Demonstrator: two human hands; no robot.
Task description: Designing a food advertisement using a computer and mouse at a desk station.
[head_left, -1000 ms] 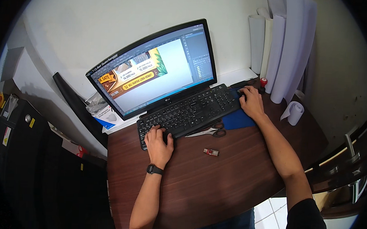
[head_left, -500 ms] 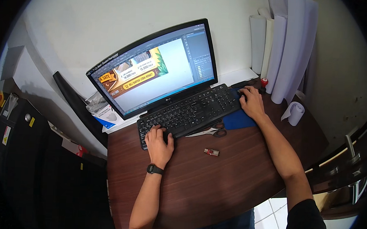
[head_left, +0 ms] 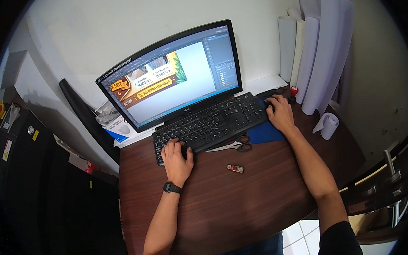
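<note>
My left hand (head_left: 176, 162), with a black watch on its wrist, rests on the left end of the black keyboard (head_left: 213, 123). Its fingers lie spread over the keys, holding nothing. To the right of the keyboard my right hand (head_left: 280, 115) is curved over a dark computer mouse (head_left: 267, 103), which it mostly hides. A blue mouse pad (head_left: 264, 133) lies under that hand. Behind the keyboard a monitor (head_left: 169, 79) displays a yellow and brown banner design in an editing program. Scissors (head_left: 233, 146) are partly tucked under the keyboard's front edge.
A red and metal USB stick (head_left: 235, 169) lies on the brown desk (head_left: 236, 207). Tall paper rolls (head_left: 321, 55) stand at the back right, near a small paper roll (head_left: 328, 126) and a red-topped stamp (head_left: 293, 91). A black machine (head_left: 31, 174) stands left of the desk.
</note>
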